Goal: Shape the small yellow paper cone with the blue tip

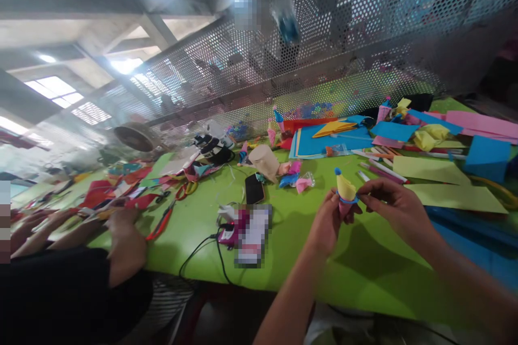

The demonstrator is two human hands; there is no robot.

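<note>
My left hand (327, 220) is closed around the lower part of a small craft piece, which looks like an ice-cream cone (347, 190). It has a pink base, a blue ring around the middle, a yellow pointed top and a blue tip, and stands nearly upright above the green table. From the right, my right hand (390, 202) reaches to the blue ring, thumb and forefinger pinched at its edge. Whether those fingertips grip the ring or just touch it is hard to see. Similar small cones (272, 132) stand at the back of the table.
Yellow sheets (433, 170), blue sheets (309, 143) and several pens (384, 171) lie behind and right of my hands. To the left are a phone (253, 237), cables, a paper cup (264, 160) and scissors (165, 218). A co-worker's arms (125, 237) rest farther left. A perforated metal panel (324, 43) backs the table.
</note>
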